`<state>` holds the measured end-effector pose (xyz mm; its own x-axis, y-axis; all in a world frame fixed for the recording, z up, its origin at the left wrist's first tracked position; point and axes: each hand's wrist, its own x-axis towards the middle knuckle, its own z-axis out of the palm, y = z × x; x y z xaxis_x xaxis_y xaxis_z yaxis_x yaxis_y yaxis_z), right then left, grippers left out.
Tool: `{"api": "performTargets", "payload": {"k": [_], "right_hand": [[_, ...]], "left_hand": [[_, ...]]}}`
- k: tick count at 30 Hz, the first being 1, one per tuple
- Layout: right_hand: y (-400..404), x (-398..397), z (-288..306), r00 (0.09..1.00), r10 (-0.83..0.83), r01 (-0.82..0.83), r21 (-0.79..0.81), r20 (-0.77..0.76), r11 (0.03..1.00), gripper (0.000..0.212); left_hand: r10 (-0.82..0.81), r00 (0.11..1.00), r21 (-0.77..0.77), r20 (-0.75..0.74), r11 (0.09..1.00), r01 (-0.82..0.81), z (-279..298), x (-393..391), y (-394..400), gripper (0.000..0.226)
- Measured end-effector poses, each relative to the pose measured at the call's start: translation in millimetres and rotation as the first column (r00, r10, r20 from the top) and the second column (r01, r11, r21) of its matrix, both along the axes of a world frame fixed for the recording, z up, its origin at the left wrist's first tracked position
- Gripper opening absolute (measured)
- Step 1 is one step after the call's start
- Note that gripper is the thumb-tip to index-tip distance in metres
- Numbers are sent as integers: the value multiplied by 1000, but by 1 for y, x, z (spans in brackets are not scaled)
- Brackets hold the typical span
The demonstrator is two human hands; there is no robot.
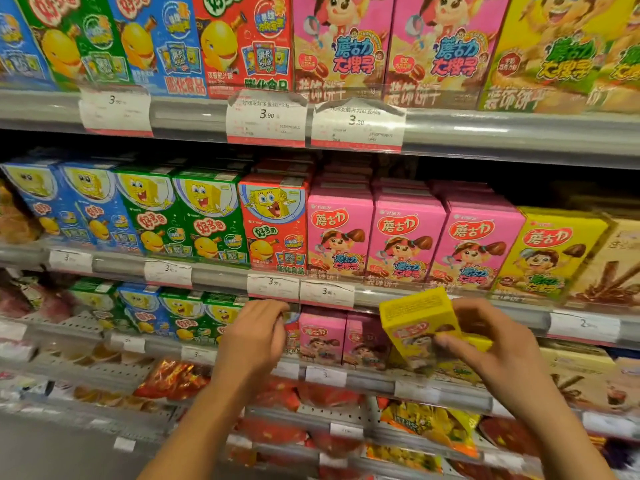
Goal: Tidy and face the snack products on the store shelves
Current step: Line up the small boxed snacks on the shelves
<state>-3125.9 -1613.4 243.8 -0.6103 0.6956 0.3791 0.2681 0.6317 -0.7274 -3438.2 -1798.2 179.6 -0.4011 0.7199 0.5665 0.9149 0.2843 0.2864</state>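
My right hand (498, 344) grips a yellow snack box (417, 323), tilted, in front of the third shelf just right of two pink boxes (322, 337). My left hand (252, 337) reaches to the same shelf with fingers curled at a red box (292, 336) that it mostly hides; I cannot tell if it grips the box. Green and blue boxes (183, 317) stand to the left of that hand.
The shelf above holds faced rows of blue, green, red, pink boxes (405, 237) and a yellow box (550, 251). Price tags (325, 292) line each shelf rail (519, 310). Bagged snacks (429, 427) fill the lower shelves. Large boxes (343, 43) stand on the top shelf.
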Motion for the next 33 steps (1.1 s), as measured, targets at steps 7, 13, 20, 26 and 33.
{"api": "performTargets", "payload": {"k": [7,13,20,26,33], "right_hand": [[14,4,-2,1000,-6,6,-86,3,996,42],[16,5,-1,1000,14,-13,-138,6,990,46],[9,4,2,999,33,-35,-176,-18,984,40],[8,3,1,999,28,-34,-165,-36,986,38],[5,2,2,999,20,-25,-183,-31,983,39]], "left_hand": [[92,988,-432,-122,891,-136,-2,-18,29,23],[114,974,-605,-197,768,-212,11,-23,36,27],[36,999,-565,-26,824,-44,12,-51,34,36],[-50,989,-435,141,894,107,9,-60,22,54],[-60,995,-431,85,898,91,5,-61,17,46]]}}
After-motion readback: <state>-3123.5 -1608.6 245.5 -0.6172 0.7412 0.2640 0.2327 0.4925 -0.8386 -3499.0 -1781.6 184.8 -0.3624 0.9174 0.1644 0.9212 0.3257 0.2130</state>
